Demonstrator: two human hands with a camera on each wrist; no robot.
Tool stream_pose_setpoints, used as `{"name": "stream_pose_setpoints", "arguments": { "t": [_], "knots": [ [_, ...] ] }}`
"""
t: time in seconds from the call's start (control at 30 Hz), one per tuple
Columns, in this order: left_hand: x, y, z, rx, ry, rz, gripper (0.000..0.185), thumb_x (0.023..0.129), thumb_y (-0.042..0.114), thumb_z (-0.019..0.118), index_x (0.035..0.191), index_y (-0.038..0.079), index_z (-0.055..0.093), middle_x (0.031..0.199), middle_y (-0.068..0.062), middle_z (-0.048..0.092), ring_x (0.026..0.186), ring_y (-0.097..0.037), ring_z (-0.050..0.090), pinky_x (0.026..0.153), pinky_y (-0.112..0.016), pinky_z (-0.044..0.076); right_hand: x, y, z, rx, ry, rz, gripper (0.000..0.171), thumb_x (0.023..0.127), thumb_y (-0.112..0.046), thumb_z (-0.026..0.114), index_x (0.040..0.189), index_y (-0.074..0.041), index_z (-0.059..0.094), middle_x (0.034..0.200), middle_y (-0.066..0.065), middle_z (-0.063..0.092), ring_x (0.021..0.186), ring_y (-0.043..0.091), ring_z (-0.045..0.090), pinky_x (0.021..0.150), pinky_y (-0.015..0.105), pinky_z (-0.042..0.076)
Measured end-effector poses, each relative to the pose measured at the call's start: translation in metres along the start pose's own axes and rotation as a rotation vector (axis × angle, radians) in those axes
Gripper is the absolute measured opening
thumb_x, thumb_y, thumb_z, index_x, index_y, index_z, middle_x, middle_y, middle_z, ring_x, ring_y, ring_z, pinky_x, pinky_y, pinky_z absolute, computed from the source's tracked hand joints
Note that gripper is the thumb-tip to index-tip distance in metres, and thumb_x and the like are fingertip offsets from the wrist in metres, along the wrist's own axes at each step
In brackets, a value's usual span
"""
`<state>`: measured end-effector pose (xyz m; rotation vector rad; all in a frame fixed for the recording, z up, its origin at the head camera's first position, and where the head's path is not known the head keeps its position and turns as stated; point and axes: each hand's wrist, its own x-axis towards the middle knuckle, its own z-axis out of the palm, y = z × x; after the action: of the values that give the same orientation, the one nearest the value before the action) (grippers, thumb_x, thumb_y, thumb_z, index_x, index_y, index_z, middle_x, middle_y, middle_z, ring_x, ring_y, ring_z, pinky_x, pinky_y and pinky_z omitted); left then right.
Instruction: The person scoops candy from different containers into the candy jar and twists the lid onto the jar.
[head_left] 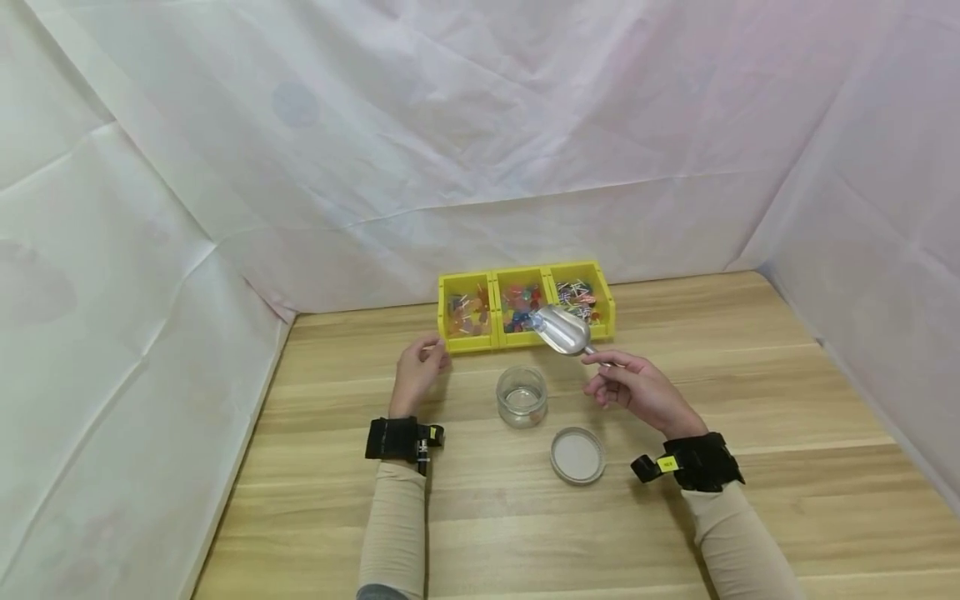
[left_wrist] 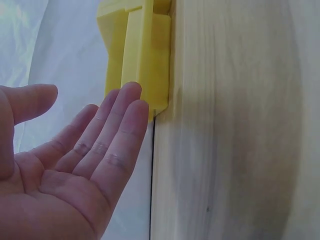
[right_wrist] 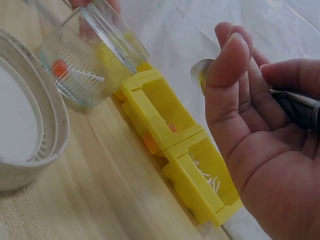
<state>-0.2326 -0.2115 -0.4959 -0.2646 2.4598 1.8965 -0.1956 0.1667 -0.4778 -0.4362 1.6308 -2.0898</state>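
A shiny metal scoop (head_left: 562, 330) hangs over the front edge of the yellow plastic three-compartment bin (head_left: 526, 305) of small coloured parts, its handle pinched in the right hand (head_left: 636, 387). Just before it stands a clear ribbed glass jar (head_left: 521, 396), its round white lid (head_left: 577, 455) lying near. The left hand (head_left: 417, 371), fingers straight, rests at the bin's left end on the wooden table (head_left: 750, 375).

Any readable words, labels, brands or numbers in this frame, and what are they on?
No text can be read.
Yellow tag on the black band at the right wrist: dark marks, too small to read.
Black band at the left wrist: no readable marking.
Yellow bins, glass jar, jar lid, metal scoop: no lettering visible.
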Motion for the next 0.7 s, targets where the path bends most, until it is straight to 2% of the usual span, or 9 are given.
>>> {"name": "stream_pose_setpoints", "arguments": {
  "t": [0.13,0.37,0.57,0.7],
  "knots": [
    [-0.004,-0.001,0.003,0.008,-0.020,0.012,0.037,0.102,0.032,0.055,0.129,0.007,0.060,0.111,-0.020,0.069,0.101,-0.030,0.070,0.090,-0.041,0.057,0.001,0.003,-0.003,-0.002,-0.007,0.004,0.038,0.105,-0.016,0.048,0.136,0.006,0.049,0.092,0.006,0.074,0.077,0.013,0.067,0.070,0.027,0.057],
    [-0.008,-0.002,0.008,0.016,-0.071,0.004,0.041,0.102,0.035,0.054,0.131,0.006,0.058,0.116,-0.020,0.069,0.104,-0.030,0.069,0.092,-0.041,0.056,0.003,0.007,-0.006,0.011,-0.018,0.006,0.032,0.105,-0.016,0.049,0.133,-0.001,0.056,0.093,0.006,0.075,0.077,0.014,0.067,0.070,0.027,0.057],
    [-0.016,-0.001,0.010,0.044,-0.113,0.036,0.041,0.102,0.035,0.055,0.130,0.005,0.059,0.115,-0.019,0.069,0.102,-0.029,0.070,0.091,-0.041,0.056,0.004,0.007,-0.006,0.010,-0.018,0.020,0.040,0.105,-0.015,0.049,0.136,0.009,0.047,0.093,0.007,0.075,0.077,0.013,0.067,0.070,0.026,0.057],
    [-0.020,-0.004,0.011,0.048,-0.137,0.049,0.045,0.102,0.035,0.056,0.133,0.003,0.057,0.116,-0.020,0.069,0.103,-0.030,0.070,0.092,-0.042,0.056,0.003,0.006,-0.006,0.002,-0.019,0.027,0.036,0.105,-0.017,0.050,0.134,0.003,0.054,0.093,0.007,0.075,0.077,0.013,0.067,0.070,0.026,0.057]
  ]
}}
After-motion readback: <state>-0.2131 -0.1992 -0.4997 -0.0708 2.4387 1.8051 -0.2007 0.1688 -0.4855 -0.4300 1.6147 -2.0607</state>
